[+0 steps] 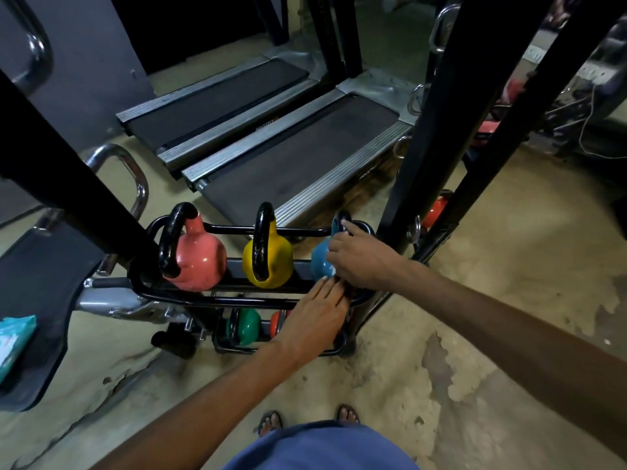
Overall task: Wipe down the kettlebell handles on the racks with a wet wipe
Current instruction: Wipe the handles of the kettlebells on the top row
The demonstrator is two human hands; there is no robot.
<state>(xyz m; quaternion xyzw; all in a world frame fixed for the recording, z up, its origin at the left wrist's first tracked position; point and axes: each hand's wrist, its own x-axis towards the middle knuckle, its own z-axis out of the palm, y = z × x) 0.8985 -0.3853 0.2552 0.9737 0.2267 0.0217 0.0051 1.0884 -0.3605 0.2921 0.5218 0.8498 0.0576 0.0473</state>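
Observation:
A black two-tier rack (237, 300) holds a pink kettlebell (200, 256), a yellow kettlebell (274, 256) and a blue kettlebell (320, 261) on top, all with black handles. My right hand (363, 259) grips the blue kettlebell's handle through a bluish wipe (336, 227), index finger stretched along the top. My left hand (322, 307) lies flat with straight fingers on the rack's front rail by the blue kettlebell. A green kettlebell (247, 325) and an orange kettlebell (278, 320) sit on the lower tier.
A wet-wipe pack (15, 340) lies on a black seat (40, 300) at left. Black frame posts (417, 137) rise right of the rack. Two treadmills (288, 154) stand behind. Another orange-red kettlebell (436, 208) sits behind the posts. The floor is worn concrete.

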